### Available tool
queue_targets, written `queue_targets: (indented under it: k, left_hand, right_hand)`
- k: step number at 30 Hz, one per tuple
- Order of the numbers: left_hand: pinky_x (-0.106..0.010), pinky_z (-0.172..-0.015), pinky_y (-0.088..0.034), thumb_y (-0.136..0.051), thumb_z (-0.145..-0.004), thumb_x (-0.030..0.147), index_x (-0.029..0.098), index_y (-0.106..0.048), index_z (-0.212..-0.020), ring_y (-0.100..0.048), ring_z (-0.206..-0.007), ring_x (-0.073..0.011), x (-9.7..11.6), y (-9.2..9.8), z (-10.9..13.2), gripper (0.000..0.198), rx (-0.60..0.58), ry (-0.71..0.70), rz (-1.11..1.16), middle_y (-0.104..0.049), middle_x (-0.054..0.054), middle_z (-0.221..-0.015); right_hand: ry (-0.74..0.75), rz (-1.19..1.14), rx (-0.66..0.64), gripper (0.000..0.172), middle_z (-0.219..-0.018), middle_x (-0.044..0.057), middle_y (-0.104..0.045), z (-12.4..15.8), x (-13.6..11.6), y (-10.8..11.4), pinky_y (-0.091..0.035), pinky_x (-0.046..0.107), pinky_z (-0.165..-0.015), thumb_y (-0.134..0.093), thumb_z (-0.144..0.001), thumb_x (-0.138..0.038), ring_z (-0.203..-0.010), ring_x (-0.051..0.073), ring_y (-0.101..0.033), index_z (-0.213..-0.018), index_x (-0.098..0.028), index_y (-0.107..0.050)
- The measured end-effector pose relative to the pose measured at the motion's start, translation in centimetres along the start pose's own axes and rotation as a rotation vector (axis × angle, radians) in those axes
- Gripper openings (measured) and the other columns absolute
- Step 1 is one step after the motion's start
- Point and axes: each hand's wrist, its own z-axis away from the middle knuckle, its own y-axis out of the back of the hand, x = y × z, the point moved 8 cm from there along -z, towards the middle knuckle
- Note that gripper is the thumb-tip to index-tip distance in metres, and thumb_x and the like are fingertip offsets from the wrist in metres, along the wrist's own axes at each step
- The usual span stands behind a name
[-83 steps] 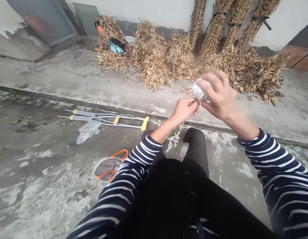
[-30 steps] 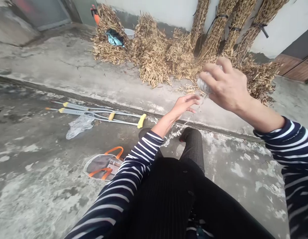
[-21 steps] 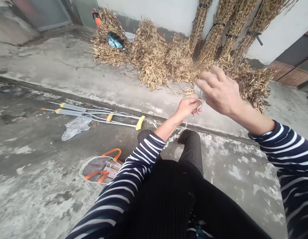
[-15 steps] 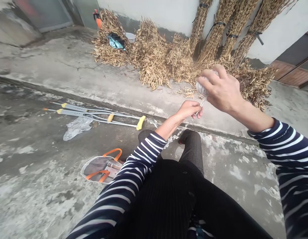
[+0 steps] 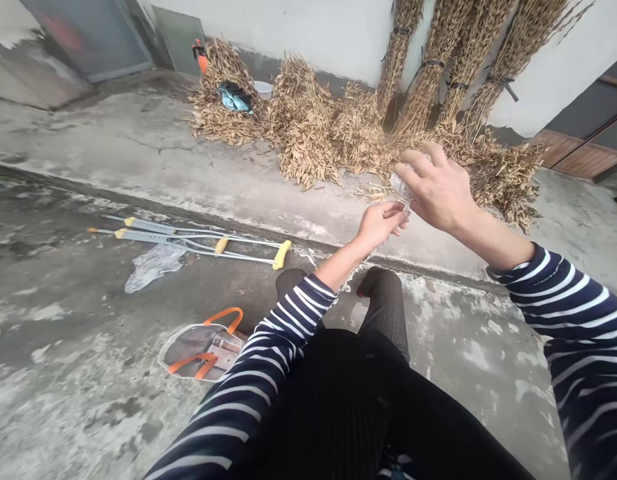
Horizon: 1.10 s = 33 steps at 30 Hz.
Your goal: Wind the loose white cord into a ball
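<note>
My right hand (image 5: 441,190) is wrapped over a ball of white cord (image 5: 400,188), held out in front of me above the concrete step. Its fingers curve round the top and cover much of the ball. Just below and to the left, my left hand (image 5: 379,223) pinches the white strand (image 5: 407,206) close to where it leaves the ball. More loose white cord (image 5: 346,287) hangs below my left forearm, partly hidden by the sleeve. Another white loop (image 5: 307,255) lies on the ground near the step edge.
A pair of crutches (image 5: 203,244) lies to the left beside a clear plastic bag (image 5: 153,268). A see-through bag with orange handles (image 5: 186,340) stands nearer me. Dried plant piles (image 5: 308,127) and tied bundles (image 5: 428,73) line the wall behind the raised concrete step (image 5: 138,157).
My two hands have come slightly closer together, and less strand shows between the left fingers and the ball. The whole view has shifted a little, with the background sitting lower.
</note>
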Motion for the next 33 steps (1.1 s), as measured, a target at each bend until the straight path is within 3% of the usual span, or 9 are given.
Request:
queue_targets:
  k: [5,10,16,21,25,28,33]
  left_hand:
    - [-0.017,-0.054,-0.048,-0.060,-0.098,0.010,0.011,-0.064,-0.075,-0.059,-0.051,-0.0048,0.6,-0.3,0.2,0.024,0.009,0.025,-0.040,-0.064,0.002,-0.064]
    - [-0.016,-0.050,-0.043,-0.055,-0.092,0.000,0.012,-0.061,-0.067,-0.059,-0.049,-0.0047,0.3,0.0,0.3,0.028,-0.018,0.086,-0.177,-0.063,0.002,-0.060]
    - [-0.016,-0.045,-0.038,-0.056,-0.087,0.001,0.011,-0.064,-0.067,-0.060,-0.053,-0.0065,-1.5,1.7,0.4,0.024,0.017,0.198,-0.240,-0.066,0.000,-0.063]
    - [-0.017,-0.055,-0.050,-0.059,-0.088,0.003,0.010,-0.066,-0.068,-0.064,-0.062,-0.0078,-2.5,3.4,-1.1,0.023,0.080,0.237,-0.171,-0.069,-0.002,-0.069]
    - [-0.021,-0.071,-0.059,-0.063,-0.090,0.003,0.010,-0.064,-0.072,-0.066,-0.063,-0.0077,-1.1,4.7,-2.6,0.019,0.145,0.166,-0.058,-0.069,-0.001,-0.067]
    - [-0.020,-0.065,-0.056,-0.063,-0.091,0.004,0.009,-0.065,-0.076,-0.064,-0.055,-0.0073,-0.3,4.4,-2.0,0.016,0.062,0.167,-0.062,-0.067,-0.001,-0.063]
    - [-0.019,-0.051,-0.044,-0.057,-0.093,0.008,0.010,-0.065,-0.078,-0.056,-0.047,-0.0072,0.1,3.1,1.1,0.018,-0.106,0.188,-0.014,-0.059,0.002,-0.056]
  right_hand:
    - [-0.018,-0.015,-0.024,0.054,-0.162,0.010,-0.048,0.3,-0.5,0.3,-0.056,0.050,-0.097,-0.026,-0.109,-0.047,-0.152,0.039,-0.035,-0.152,-0.027,-0.051]
    - [-0.031,0.028,-0.061,0.052,-0.162,0.010,-0.048,0.2,-0.6,0.1,-0.056,0.047,-0.092,-0.029,-0.107,-0.042,-0.152,0.040,-0.034,-0.151,-0.025,-0.051]
    - [-0.037,0.056,-0.051,0.051,-0.162,0.015,-0.047,-0.1,-0.6,1.0,-0.056,0.051,-0.092,-0.032,-0.106,-0.030,-0.152,0.044,-0.034,-0.152,-0.021,-0.050]
    - [-0.033,0.036,-0.053,0.050,-0.161,0.013,-0.049,0.0,-0.8,0.6,-0.056,0.052,-0.092,-0.032,-0.107,-0.032,-0.151,0.043,-0.036,-0.154,-0.024,-0.049]
    - [-0.036,-0.004,-0.004,0.053,-0.160,0.012,-0.050,0.0,-0.5,0.9,-0.055,0.053,-0.094,-0.035,-0.106,-0.042,-0.151,0.043,-0.035,-0.156,-0.027,-0.047]
    - [-0.068,-0.020,0.009,0.056,-0.162,0.011,-0.048,-0.1,0.6,0.8,-0.056,0.052,-0.092,-0.040,-0.104,-0.046,-0.149,0.045,-0.034,-0.156,-0.027,-0.048]
    - [-0.067,0.026,0.046,0.055,-0.157,0.013,-0.054,0.3,1.8,-0.2,-0.057,0.044,-0.081,-0.041,-0.102,-0.041,-0.142,0.042,-0.041,-0.153,-0.024,-0.052]
